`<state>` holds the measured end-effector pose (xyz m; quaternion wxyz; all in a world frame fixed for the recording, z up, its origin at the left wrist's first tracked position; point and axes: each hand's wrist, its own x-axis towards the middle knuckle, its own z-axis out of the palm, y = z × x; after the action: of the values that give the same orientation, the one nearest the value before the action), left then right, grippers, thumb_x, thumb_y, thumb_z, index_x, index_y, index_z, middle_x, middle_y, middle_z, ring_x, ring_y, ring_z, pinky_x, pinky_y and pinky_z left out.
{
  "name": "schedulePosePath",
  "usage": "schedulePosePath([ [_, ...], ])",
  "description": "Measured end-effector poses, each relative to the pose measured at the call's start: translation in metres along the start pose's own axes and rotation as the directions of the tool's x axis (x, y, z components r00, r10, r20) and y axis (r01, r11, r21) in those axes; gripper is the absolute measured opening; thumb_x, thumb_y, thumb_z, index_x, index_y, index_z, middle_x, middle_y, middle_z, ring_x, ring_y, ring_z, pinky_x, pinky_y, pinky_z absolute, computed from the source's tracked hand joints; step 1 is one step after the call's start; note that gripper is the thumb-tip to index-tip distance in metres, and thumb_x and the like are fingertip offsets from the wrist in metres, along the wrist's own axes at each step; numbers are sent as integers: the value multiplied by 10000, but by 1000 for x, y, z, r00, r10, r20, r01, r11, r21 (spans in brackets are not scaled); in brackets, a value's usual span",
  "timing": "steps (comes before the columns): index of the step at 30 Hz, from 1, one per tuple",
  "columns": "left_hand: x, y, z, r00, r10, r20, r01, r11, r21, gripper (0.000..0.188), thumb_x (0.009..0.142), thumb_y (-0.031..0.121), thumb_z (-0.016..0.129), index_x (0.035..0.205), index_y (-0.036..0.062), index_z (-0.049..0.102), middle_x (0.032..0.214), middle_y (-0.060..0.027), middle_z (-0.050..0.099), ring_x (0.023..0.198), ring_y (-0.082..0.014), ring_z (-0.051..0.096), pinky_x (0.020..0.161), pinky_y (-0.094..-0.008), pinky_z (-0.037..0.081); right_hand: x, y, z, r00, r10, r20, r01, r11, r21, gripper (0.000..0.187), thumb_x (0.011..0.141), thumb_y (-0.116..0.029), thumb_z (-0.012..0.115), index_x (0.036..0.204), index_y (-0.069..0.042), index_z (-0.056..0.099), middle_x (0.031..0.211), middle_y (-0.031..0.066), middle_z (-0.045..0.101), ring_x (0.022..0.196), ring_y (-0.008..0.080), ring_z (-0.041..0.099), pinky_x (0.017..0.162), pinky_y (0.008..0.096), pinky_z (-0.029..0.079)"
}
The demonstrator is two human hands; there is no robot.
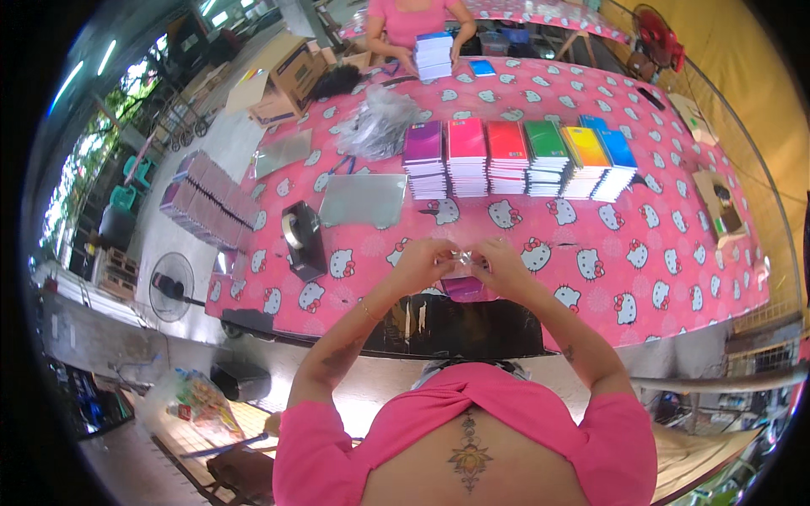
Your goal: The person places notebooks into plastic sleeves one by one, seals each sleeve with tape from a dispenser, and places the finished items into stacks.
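Note:
At the near edge of the table, a purple-covered notebook bundle [469, 291] lies in front of me. Clear plastic wrap [461, 257] gathers at its far end. My left hand [422, 263] pinches the wrap from the left, while the fingers of my right hand [504, 266] close on it from the right. The two hands almost meet, and they hide much of the bundle. Beyond them stands a row of notebook stacks: purple [423, 145], pink [466, 139], red [506, 142], green [547, 140], yellow [585, 147] and blue [618, 150].
Left of my hands is a black tape dispenser [305, 253]. A clear sheet [364, 201], scissors [342, 164] and crumpled plastic bags [380, 122] lie farther off. Purple stacks [207, 202] line the left edge. Across the table, a person holds a notebook stack [434, 57].

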<state>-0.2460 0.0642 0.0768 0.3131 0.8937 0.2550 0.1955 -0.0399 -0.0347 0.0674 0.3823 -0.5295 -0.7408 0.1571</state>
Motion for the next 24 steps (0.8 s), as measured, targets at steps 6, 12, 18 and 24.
schedulePosePath([
  [6, 22, 8, 14, 987, -155, -33, 158, 979, 131, 265, 811, 263, 744, 970, 59, 687, 729, -95, 655, 718, -300, 648, 673, -426, 506, 5, -5, 4, 974, 225, 13, -226, 973, 53, 406, 778, -94, 725, 1162, -61, 598, 948, 125, 638, 930, 328, 596, 846, 430, 463],
  [12, 17, -56, 27, 974, -204, -96, 185, 967, -177, 356, 837, 186, 746, 1137, 58, 602, 988, -105, 671, 847, -228, 662, 755, -361, 516, -1, 12, 22, 910, 392, -132, -327, 877, 352, 574, 750, -71, 768, 1268, -106, 525, 1193, 148, 488, 1037, 277, 555, 868, 389, 488],
  [18, -48, -113, -27, 705, -396, -588, 249, 915, -318, 523, 872, 40, 659, 1372, 18, 504, 1101, -122, 662, 977, -206, 637, 821, -332, 526, -5, 24, 30, 774, 629, 73, -486, 517, 704, 583, 788, -74, 754, 1304, -111, 485, 1206, 110, 436, 1072, 210, 501, 870, 344, 502],
  [24, -194, -209, -122, 284, -633, -720, 703, 648, -293, 408, 812, 308, 775, 1085, 20, 681, 912, -93, 677, 795, -216, 621, 687, -366, 464, -3, 19, 45, 777, 628, 48, -462, 517, 721, 551, 793, -70, 748, 1285, -116, 506, 1179, 93, 452, 1052, 195, 505, 863, 325, 497],
])
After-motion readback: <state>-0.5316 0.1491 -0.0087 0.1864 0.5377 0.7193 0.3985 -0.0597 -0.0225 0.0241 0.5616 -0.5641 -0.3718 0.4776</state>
